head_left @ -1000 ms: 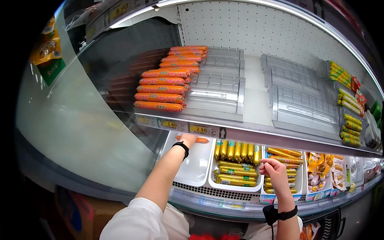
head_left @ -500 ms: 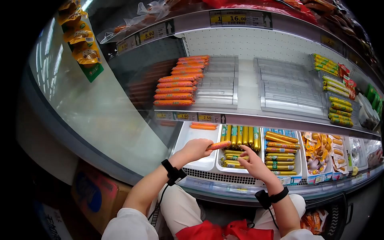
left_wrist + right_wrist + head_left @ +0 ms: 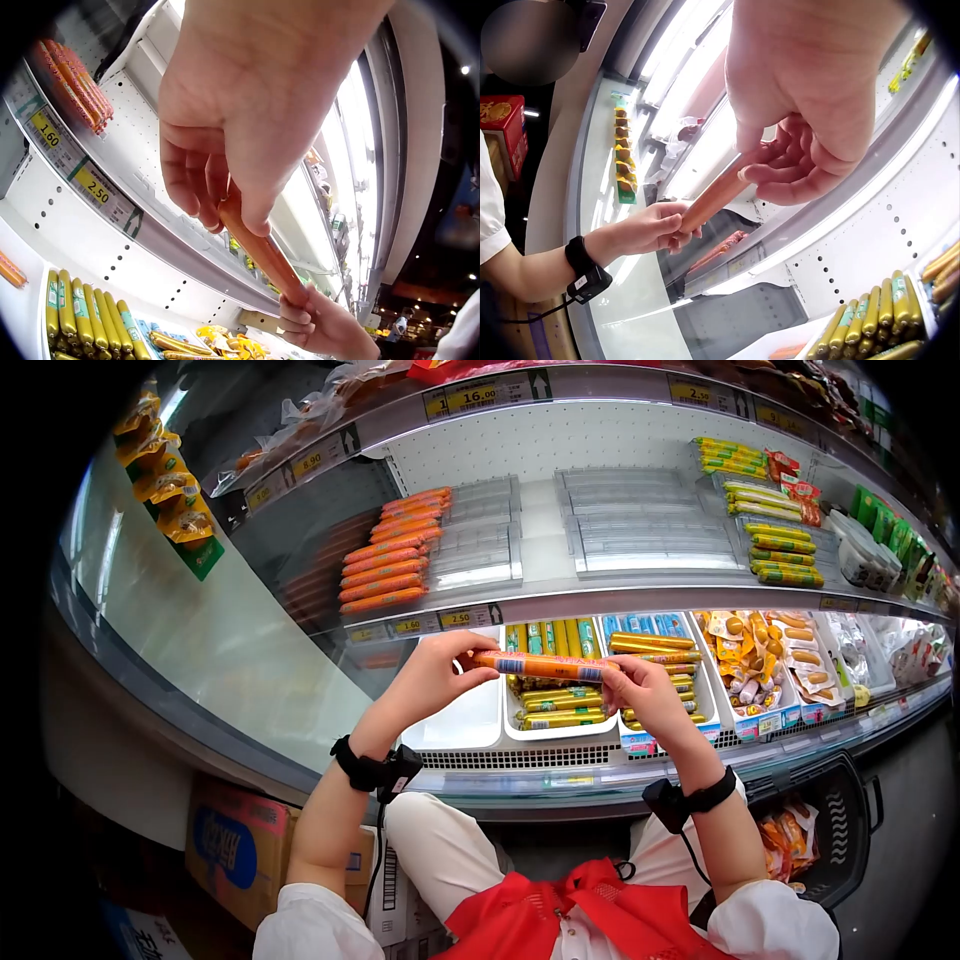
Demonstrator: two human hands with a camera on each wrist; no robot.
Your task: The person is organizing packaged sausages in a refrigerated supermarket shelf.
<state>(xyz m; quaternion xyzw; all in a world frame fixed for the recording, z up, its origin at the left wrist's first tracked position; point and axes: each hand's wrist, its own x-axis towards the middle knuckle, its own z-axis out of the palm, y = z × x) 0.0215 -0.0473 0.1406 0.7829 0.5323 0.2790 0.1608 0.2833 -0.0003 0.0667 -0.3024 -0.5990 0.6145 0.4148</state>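
An orange-wrapped sausage [image 3: 545, 665] is held level between both hands, above the white trays in the head view. My left hand [image 3: 438, 672] pinches its left end between thumb and fingers. At its right end, my right hand [image 3: 645, 695] grips with thumb and fingers. The left wrist view shows the sausage [image 3: 262, 251] running from the left hand [image 3: 240, 120] down to the right hand [image 3: 326, 322]. From the right wrist, the sausage [image 3: 716, 191] spans from the right hand [image 3: 802, 112] to the left hand [image 3: 649, 229].
Orange sausages [image 3: 385, 570] lie stacked at the left of the upper shelf, beside clear plastic racks [image 3: 650, 540]. Below are a white tray [image 3: 460, 730], gold sausages [image 3: 560, 705] and yellow snack packs [image 3: 735, 650]. A black basket [image 3: 845, 840] stands at the lower right, cardboard boxes [image 3: 240, 850] lower left.
My left hand has lifted an orange sausage from the white tray and moved up and right. My right hand, earlier empty, now grips its other end. The head view has shifted.
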